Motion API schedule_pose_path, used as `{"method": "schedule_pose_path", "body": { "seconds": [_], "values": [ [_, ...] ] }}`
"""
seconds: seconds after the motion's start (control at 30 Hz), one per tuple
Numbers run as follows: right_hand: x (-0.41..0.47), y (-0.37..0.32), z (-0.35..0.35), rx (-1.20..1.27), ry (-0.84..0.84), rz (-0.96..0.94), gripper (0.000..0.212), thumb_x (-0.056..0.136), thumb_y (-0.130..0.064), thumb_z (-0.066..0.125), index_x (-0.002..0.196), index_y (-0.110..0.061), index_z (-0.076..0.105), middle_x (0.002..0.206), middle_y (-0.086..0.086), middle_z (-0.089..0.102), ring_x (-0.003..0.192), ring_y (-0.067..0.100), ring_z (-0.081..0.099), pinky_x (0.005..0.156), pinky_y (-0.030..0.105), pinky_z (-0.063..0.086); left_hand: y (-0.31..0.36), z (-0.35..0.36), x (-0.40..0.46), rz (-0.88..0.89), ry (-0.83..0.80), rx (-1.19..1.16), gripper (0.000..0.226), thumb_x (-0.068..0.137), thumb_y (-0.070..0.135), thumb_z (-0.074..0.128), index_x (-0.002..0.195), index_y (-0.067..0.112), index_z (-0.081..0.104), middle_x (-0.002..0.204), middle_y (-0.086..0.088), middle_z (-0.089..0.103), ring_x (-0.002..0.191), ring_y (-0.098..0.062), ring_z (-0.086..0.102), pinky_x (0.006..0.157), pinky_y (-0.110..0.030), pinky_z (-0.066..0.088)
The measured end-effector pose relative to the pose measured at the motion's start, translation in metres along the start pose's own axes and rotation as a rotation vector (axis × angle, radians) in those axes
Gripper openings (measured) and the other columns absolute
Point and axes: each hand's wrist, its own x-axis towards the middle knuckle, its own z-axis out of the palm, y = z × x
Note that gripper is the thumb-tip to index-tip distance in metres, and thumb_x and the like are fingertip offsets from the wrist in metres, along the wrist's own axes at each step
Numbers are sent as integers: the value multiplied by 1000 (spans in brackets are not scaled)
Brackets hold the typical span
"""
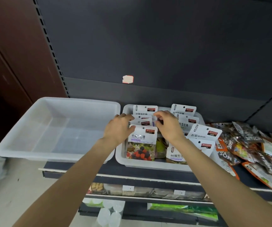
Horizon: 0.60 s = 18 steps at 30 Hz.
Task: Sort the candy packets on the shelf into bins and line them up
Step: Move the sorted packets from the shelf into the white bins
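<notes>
White-topped candy packets (142,143) stood upright in rows inside a translucent bin (148,164), an empty matching bin (33,151) to its left, loose packets (250,148) heaped right.

Two bare forearms, sleeveless and unadorned, no gloves or rings.

White-topped packets (142,141), translucent white bins (56,128)

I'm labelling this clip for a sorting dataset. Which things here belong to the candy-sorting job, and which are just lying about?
Part of the job:
- white-topped candy packets standing in the right translucent plastic bin
- empty translucent plastic bin on the left
- heap of dark and orange candy packets on the shelf
- left hand and right hand

Lying about:
- torn sticker on the back panel
- goods on the lower shelf
</notes>
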Motion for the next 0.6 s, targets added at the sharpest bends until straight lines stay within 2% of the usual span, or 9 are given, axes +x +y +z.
{"method": "schedule_pose_path", "body": {
  "seconds": [0.1, 0.17, 0.27, 0.43, 0.6],
  "values": [
    [-17, 14, -27, 59, 102, 5, 31, 94, -13, 55, 124, -15, 59, 122, 5, 59, 111, 20, 56, 95, 31, 45, 37, -3, -2, 59, 76, -103, 32, 95, 28, 52, 126, 20, 56, 122, 0, 62, 106, -20, 59, 89, -36, 50],
    [-30, 31, -47, 79, 154, 8, 30, 93, -10, 55, 122, -14, 60, 123, 6, 59, 112, 22, 55, 97, 34, 46, 67, 0, -3, 85, 110, -170, 27, 95, 27, 52, 121, 22, 59, 113, 4, 66, 99, -17, 62, 82, -33, 52],
    [-53, 68, -81, 56, 197, 36, 30, 92, -9, 55, 121, -13, 61, 119, 7, 59, 108, 20, 56, 95, 34, 47, 119, 12, -4, 174, 140, -205, 26, 94, 25, 52, 117, 21, 61, 105, 4, 67, 94, -18, 62, 79, -35, 53],
    [-100, 151, -143, 31, 233, 191, 26, 91, -11, 56, 115, -11, 63, 107, 9, 62, 97, 23, 60, 87, 32, 47, 227, 48, -5, 392, 80, -31, 28, 97, 29, 48, 121, 21, 57, 116, 1, 63, 104, -19, 59, 82, -35, 49],
    [-161, 253, -205, -5, 160, 310, 26, 93, -15, 54, 118, -12, 62, 115, 9, 63, 104, 25, 60, 85, 33, 48, 345, 97, -10, 455, 13, -61, 25, 95, 30, 50, 118, 24, 59, 111, 4, 64, 101, -19, 60, 77, -32, 48]
  ]
}}
